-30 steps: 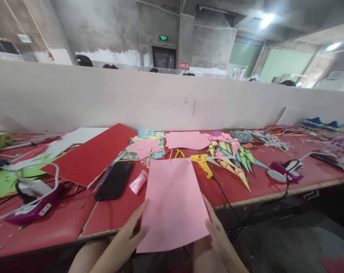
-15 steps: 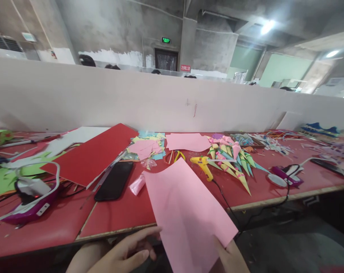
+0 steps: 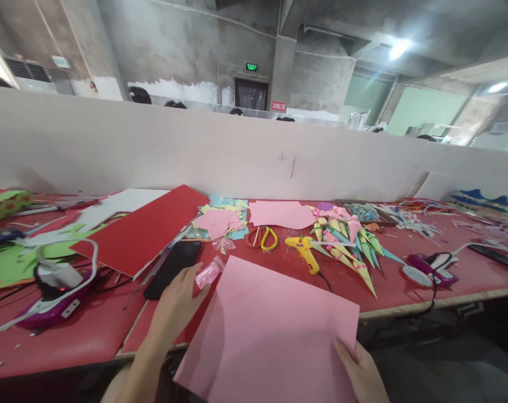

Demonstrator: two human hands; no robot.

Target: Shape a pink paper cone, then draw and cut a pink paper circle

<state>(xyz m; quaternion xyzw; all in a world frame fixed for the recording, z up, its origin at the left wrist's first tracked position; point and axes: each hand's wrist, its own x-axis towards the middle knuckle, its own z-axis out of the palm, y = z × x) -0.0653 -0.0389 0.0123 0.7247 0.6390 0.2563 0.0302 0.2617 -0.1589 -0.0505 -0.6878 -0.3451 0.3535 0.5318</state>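
Red tabletop (image 3: pixel 81 341), near edge: right hand (image 3: pixel 358 366) pinches a pink paper sheet (image 3: pixel 274 330), probably light, crease-prone, best held by opposite margins; left hand (image 3: pixel 178 302), loosely spread, beside pink packet (image 3: pixel 210 272).

sheet (image 3: pixel 274 330) turned, left hand (image 3: pixel 181 298) forward

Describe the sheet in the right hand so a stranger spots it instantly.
Start at the near edge of the red table. There, the right hand grips a large pink sheet. Unlike the pink paper lying further back, this one is held.
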